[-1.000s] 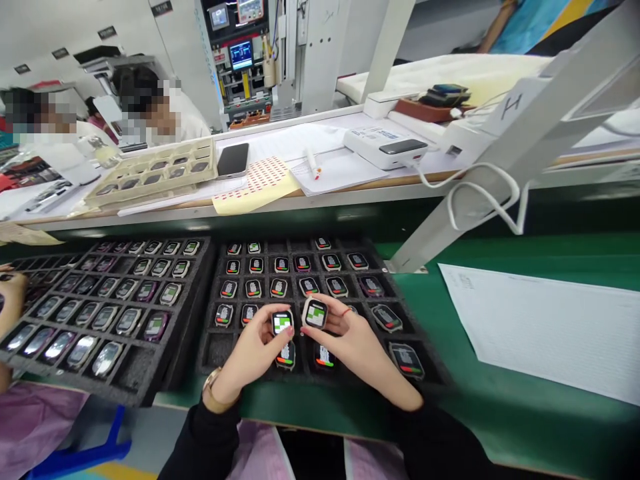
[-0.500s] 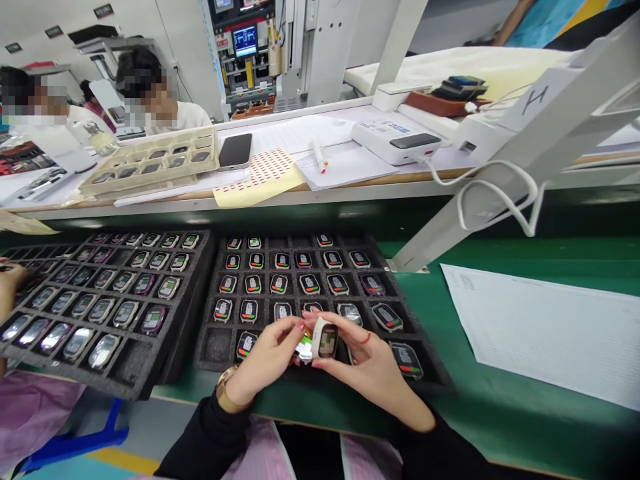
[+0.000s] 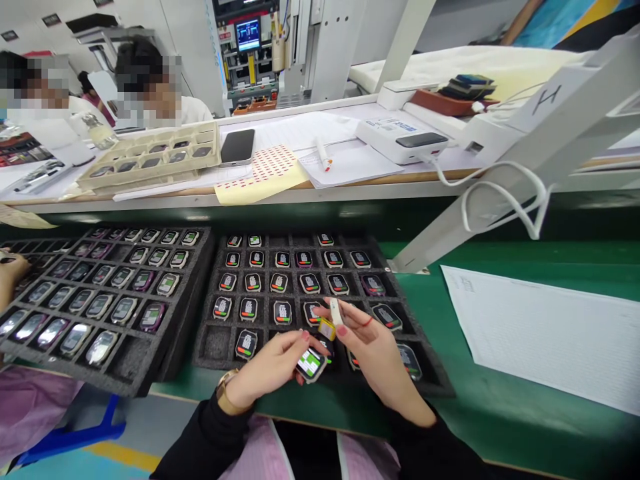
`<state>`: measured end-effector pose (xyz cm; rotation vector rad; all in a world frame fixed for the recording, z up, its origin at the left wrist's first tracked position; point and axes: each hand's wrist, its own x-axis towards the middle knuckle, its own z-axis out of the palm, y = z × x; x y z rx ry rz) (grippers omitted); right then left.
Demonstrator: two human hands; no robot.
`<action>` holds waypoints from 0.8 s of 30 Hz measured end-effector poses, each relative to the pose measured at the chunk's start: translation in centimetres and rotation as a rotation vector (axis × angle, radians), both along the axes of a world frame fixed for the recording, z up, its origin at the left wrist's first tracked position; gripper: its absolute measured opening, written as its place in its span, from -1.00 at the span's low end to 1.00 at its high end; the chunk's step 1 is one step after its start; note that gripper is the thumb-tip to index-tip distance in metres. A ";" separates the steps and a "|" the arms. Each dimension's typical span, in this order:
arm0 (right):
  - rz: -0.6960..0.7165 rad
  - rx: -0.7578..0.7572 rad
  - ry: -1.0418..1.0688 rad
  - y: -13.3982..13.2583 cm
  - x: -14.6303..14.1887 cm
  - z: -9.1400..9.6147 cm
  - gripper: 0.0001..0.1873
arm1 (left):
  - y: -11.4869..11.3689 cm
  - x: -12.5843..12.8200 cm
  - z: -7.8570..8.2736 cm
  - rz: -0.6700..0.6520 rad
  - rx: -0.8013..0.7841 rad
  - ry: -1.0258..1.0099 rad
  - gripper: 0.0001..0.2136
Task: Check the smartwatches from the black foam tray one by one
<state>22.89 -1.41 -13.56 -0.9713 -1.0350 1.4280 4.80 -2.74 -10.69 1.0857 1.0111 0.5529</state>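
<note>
My left hand (image 3: 275, 363) is closed on a strapless smartwatch (image 3: 311, 364), its lit screen of white and green blocks facing up. In my right hand (image 3: 375, 350) a second, pale watch case (image 3: 335, 311) is pinched and turned edge-on, so its screen is hidden. A small yellow piece (image 3: 327, 329) shows just below that case; whether it is attached I cannot tell. Both hands are over the front of a black foam tray (image 3: 215, 347), whose pockets hold several watches with lit screens, such as a watch (image 3: 247, 345) left of my left fingers.
To the left stands another foam tray (image 3: 135, 360) of watches, with another person's hand (image 3: 13, 270) beyond it. A paper sheet (image 3: 545, 333) lies right. A slanted white post (image 3: 450, 220) rises behind the tray. The shelf bears a phone (image 3: 237, 147) and a white box (image 3: 395, 139).
My hands have moved apart. The left-hand watch has come down toward me with its screen turned up, and the right-hand case has risen slightly and turned edge-on.
</note>
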 end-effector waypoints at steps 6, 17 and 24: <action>0.057 -0.074 -0.006 -0.2 -0.1 0.1 -0.41 | -0.2 0.5 -0.3 -0.035 0.009 -0.051 -0.49; 0.285 0.449 -0.547 -1.1 1.5 1.7 -0.44 | 0.0 -0.3 -1.3 -0.136 -0.011 0.053 -0.44; 0.209 0.631 -0.583 -1.2 1.6 1.8 -0.47 | -0.1 -0.4 -0.7 -0.035 -0.061 -0.053 -0.43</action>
